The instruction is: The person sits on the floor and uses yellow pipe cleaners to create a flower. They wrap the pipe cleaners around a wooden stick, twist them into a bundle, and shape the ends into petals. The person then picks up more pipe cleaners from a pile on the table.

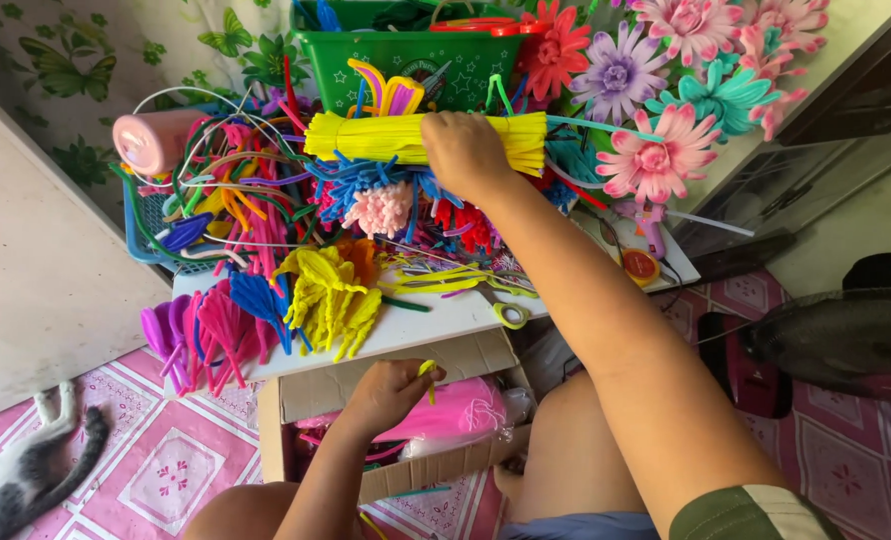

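Head view showed your right hand (463, 150) reaching forward, fingers curled down over a thick bundle of straight yellow pipe-cleaner stems (386, 137), which lay crosswise on top of the heap of craft pieces at the back of the white work board (436, 325). Your left hand (391, 388) sat lower and nearer you, fingertips pressed together, pinching a small bent yellow pipe-cleaner piece (428, 372) above an open cardboard box (386, 385) that held pink material in clear plastic. Just under the bundle lay blue and pink fuzzy tufts, and toward the front edge of the board were yellow leaf-shaped pieces (331, 295), blue ones and magenta ones. Yellow-handled scissors (506, 312) rested near the board's front edge, close beside your right forearm. Behind the bundle stood a green plastic basket (411, 55), with large finished pipe-cleaner flowers (656, 155) in pink, purple, teal and red to its right. A grey-and-white cat (21, 470) lay on the pink patterned floor mat at far left.
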